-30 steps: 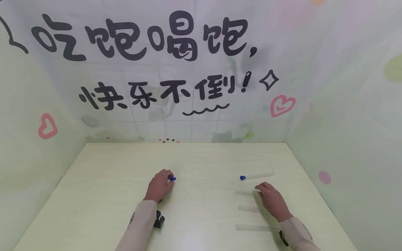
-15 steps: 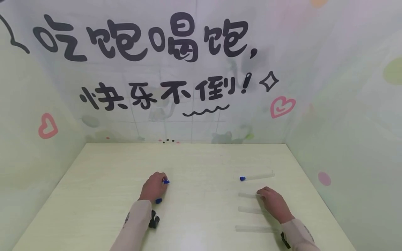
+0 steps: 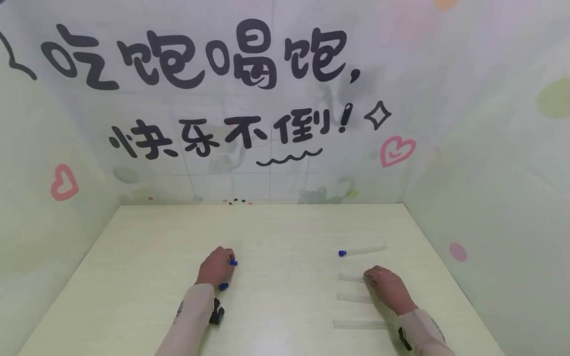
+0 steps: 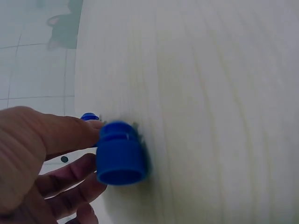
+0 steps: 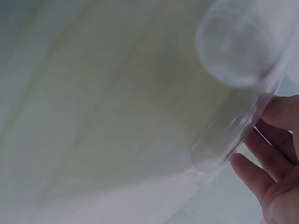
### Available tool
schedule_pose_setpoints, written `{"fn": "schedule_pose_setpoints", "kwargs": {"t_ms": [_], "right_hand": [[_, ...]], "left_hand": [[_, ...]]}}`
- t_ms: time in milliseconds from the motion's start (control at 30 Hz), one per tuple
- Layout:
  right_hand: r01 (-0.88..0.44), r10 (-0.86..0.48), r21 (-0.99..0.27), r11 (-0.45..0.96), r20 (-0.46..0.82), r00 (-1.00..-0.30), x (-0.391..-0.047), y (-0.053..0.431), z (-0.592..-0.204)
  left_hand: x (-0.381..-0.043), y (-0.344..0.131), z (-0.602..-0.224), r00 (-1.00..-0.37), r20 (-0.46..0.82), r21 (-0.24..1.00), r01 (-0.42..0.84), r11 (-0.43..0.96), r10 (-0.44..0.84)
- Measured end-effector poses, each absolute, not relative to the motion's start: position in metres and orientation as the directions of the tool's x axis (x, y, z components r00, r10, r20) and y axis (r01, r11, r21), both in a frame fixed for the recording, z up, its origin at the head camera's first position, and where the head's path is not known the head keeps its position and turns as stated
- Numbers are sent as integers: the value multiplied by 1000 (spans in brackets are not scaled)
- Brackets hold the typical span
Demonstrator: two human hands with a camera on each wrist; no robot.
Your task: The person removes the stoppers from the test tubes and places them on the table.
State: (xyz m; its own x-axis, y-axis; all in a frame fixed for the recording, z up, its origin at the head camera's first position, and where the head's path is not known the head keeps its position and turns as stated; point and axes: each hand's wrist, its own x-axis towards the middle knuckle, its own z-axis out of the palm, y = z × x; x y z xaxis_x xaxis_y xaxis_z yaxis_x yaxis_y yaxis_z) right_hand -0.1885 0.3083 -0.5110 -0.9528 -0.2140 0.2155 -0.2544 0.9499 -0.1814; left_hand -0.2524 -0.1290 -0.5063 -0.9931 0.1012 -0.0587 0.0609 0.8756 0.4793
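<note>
In the head view my left hand (image 3: 216, 267) pinches a small blue cap (image 3: 233, 263) between thumb and fingers, close over the table. The left wrist view shows that cap (image 4: 88, 116) partly hidden behind the thumb. A second blue cap (image 3: 223, 286) stands beside the left wrist; it is the large cap (image 4: 121, 156) in the left wrist view. On the right, my right hand (image 3: 389, 288) pinches a clear test tube (image 3: 352, 277) by its far part, which the fingers cover. The tube's open end points left.
Behind that tube lies another clear tube (image 3: 367, 250) with a blue cap (image 3: 342, 253) on its left end. Two more clear tubes, a middle one (image 3: 354, 297) and a near one (image 3: 360, 324), lie closer, partly hidden by the right arm. Walls border the table (image 3: 276, 306).
My left hand has drawn back left and nearer with its cap, and the second cap has come into view by the wrist. The right hand and its tube have shifted slightly nearer.
</note>
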Motion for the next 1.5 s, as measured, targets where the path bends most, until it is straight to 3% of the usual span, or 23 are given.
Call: {"fn": "schedule_pose_setpoints", "kwargs": {"t_ms": [400,833,1500], "right_hand": [[-242,-203,-196,950,200,-959,-188,306,-508],[-305,-243,-147,941,334,-911,-192,302,-497],[-317,-256,-108,942,380,-889,-199,305,-487]], "left_hand": [[-250,-132,-500,-986,-118,444,53,894,117],[-241,-129,-470,-989,-103,422,54,905,107],[-237,-70,-456,-982,19,580,162,798,186]]}}
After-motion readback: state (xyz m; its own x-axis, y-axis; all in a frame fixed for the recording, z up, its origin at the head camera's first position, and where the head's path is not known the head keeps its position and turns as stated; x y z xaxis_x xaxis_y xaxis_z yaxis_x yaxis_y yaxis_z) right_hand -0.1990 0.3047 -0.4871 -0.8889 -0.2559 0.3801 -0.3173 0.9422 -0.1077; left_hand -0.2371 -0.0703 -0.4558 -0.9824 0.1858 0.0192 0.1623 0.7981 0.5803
